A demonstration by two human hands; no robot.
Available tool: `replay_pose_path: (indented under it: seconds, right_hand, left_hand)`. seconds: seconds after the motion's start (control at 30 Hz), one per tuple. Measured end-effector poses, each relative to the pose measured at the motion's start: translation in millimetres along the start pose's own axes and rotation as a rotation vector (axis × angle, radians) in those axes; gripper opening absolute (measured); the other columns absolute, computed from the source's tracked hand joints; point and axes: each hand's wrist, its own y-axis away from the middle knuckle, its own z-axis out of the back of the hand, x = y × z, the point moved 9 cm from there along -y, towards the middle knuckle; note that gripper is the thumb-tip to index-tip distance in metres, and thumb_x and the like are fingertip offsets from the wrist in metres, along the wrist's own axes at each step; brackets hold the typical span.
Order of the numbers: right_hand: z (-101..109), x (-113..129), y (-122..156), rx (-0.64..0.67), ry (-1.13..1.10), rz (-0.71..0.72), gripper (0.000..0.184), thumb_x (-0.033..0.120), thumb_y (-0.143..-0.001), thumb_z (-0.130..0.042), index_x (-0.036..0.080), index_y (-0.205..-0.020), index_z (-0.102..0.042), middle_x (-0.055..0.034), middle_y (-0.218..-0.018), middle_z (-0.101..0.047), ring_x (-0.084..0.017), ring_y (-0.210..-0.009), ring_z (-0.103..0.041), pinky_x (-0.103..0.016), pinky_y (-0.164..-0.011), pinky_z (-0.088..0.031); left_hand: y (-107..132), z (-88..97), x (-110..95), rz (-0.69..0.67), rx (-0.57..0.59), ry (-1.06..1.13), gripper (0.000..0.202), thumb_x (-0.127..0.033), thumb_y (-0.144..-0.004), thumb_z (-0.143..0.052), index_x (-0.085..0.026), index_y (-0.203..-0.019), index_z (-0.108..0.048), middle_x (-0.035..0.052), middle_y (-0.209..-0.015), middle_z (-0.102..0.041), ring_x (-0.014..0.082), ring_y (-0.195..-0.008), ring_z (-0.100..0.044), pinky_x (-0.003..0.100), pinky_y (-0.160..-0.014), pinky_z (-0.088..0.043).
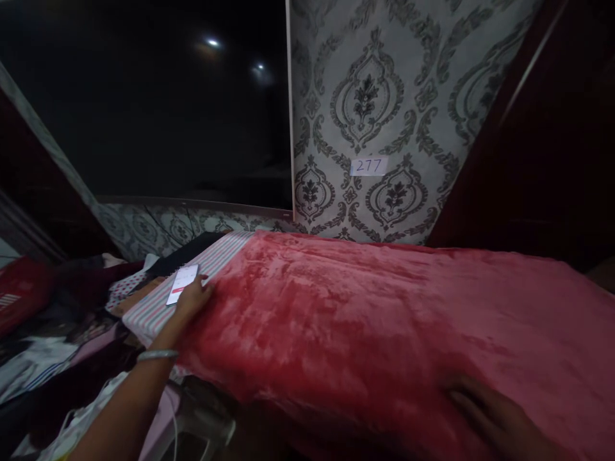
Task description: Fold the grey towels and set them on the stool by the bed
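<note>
A lit smartphone [183, 284] with a white screen and a small red bar lies on a striped cloth [152, 308]. My left hand [193, 299], a pale bangle on its wrist, is at the phone's right edge with its fingers stretched out. Whether the fingertips touch the phone I cannot tell. Beneath and beside that hand spreads a plush red blanket [336, 314], laid flat over a raised surface. Low on the right, my right hand [494, 413] is over the blanket, thumb and fingers apart, dim and slightly blurred; nothing shows in it.
Behind the blanket stands a patterned wall [365, 83] with a paper label [369, 166] reading 277. A large dark television [158, 109] hangs at upper left. Piled clothes [43, 358] lie at the left. Part of a light plastic stool [211, 429] shows below the blanket's edge.
</note>
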Motion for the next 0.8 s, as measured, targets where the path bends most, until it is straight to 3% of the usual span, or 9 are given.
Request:
replay_pose_path:
  seconds: [0.1, 0.23, 0.33, 0.4, 0.5, 0.57, 0.63, 0.73, 0.8]
  right_hand:
    - [-10.2, -14.7, -5.7, -0.024, -0.050, -0.057, 0.062, 0.080, -0.080, -0.049, 0.026, -0.082, -0.080, -0.0082, -0.091, -0.079, -0.031, -0.084, -0.076, -0.041, -0.083, -0.064]
    - [-14.7, -29.2, -5.1, -0.042, -0.069, -0.103, 0.065, 0.083, -0.080, -0.049, 0.026, -0.084, -0.081, -0.0085, -0.093, -0.079, -0.031, -0.087, -0.076, -0.042, -0.084, -0.063]
    - [-16.1, -29.1, -3.9, -0.056, -0.083, -0.100, 0.066, 0.082, -0.083, -0.048, 0.025, -0.084, -0.081, -0.0095, -0.093, -0.079, -0.031, -0.086, -0.076, -0.042, -0.085, -0.063]
    - [-17.1, -25.1, -3.6, -0.072, -0.073, -0.100, 0.062, 0.079, -0.085, -0.048, 0.025, -0.086, -0.080, -0.0099, -0.093, -0.079, -0.030, -0.085, -0.076, -0.041, -0.083, -0.063]
    - [-19.6, -15.8, -4.7, -0.086, -0.063, -0.096, 0.053, 0.068, -0.091, -0.047, 0.024, -0.088, -0.077, -0.0104, -0.095, -0.078, -0.028, -0.086, -0.075, -0.038, -0.079, -0.063]
    - [-20.3, -10.2, -6.1, -0.100, -0.067, -0.083, 0.048, 0.060, -0.094, -0.045, 0.023, -0.087, -0.075, -0.0107, -0.094, -0.077, -0.026, -0.085, -0.074, -0.037, -0.077, -0.061]
    - [-20.6, -6.8, -7.4, -0.106, -0.077, -0.068, 0.044, 0.054, -0.096, -0.043, 0.022, -0.086, -0.073, -0.0103, -0.090, -0.076, -0.025, -0.082, -0.072, -0.036, -0.075, -0.060]
    - [-21.7, -5.9, -7.9, -0.101, -0.111, -0.052, 0.038, 0.047, -0.097, -0.043, 0.022, -0.085, -0.069, -0.0093, -0.088, -0.074, -0.023, -0.080, -0.070, -0.034, -0.073, -0.057]
    - [-23.3, -6.3, -7.6, -0.095, -0.128, -0.046, 0.035, 0.044, -0.098, -0.043, 0.022, -0.085, -0.067, -0.0084, -0.087, -0.073, -0.021, -0.079, -0.069, -0.033, -0.072, -0.055]
  left_hand:
    - [-15.2, -5.7, -18.2, -0.009, 0.031, -0.043, 0.050, -0.037, -0.099, -0.037, -0.011, -0.141, -0.049, 0.0178, -0.115, -0.073, 0.0290, -0.111, -0.069, 0.034, -0.085, -0.051]
    - [-20.1, -9.9, -14.0, 0.022, 0.019, -0.143, 0.048, -0.028, -0.101, -0.025, -0.011, -0.134, -0.055, 0.0224, -0.118, -0.070, 0.0338, -0.109, -0.069, 0.041, -0.084, -0.051]
    - [-20.3, -10.6, -19.1, -0.037, -0.014, -0.288, 0.049, -0.023, -0.099, -0.023, -0.007, -0.129, -0.058, 0.0253, -0.117, -0.068, 0.0361, -0.105, -0.069, 0.045, -0.083, -0.052]
    - [-23.9, -8.2, -41.5, -0.143, -0.102, -0.381, 0.049, -0.019, -0.097, -0.026, -0.003, -0.128, -0.059, 0.0283, -0.121, -0.065, 0.0387, -0.112, -0.064, 0.048, -0.087, -0.051]
    - [-32.2, -16.0, -102.8, -0.404, -0.208, -0.404, 0.053, -0.024, -0.096, -0.030, -0.003, -0.139, -0.054, 0.0283, -0.141, -0.055, 0.0395, -0.133, -0.051, 0.052, -0.102, -0.045]
    - [-38.0, -33.8, -145.9, -0.584, -0.174, -0.363, 0.057, -0.032, -0.097, -0.034, -0.009, -0.147, -0.050, 0.0226, -0.155, -0.045, 0.0377, -0.145, -0.037, 0.055, -0.113, -0.037]
    - [-47.8, -55.9, -172.3, -0.657, -0.073, -0.340, 0.059, -0.037, -0.096, -0.037, -0.015, -0.149, -0.049, 0.0170, -0.161, -0.038, 0.0365, -0.151, -0.028, 0.058, -0.118, -0.028]
    - [-72.1, -81.1, -171.9, -0.550, 0.080, -0.319, 0.060, -0.035, -0.098, -0.031, -0.013, -0.152, -0.045, 0.0183, -0.162, -0.038, 0.0357, -0.150, -0.032, 0.061, -0.116, -0.031]
    - [-87.4, -84.0, -163.7, -0.492, 0.073, -0.308, 0.059, -0.033, -0.099, -0.028, -0.010, -0.150, -0.046, 0.0204, -0.158, -0.043, 0.0348, -0.146, -0.039, 0.059, -0.112, -0.037]
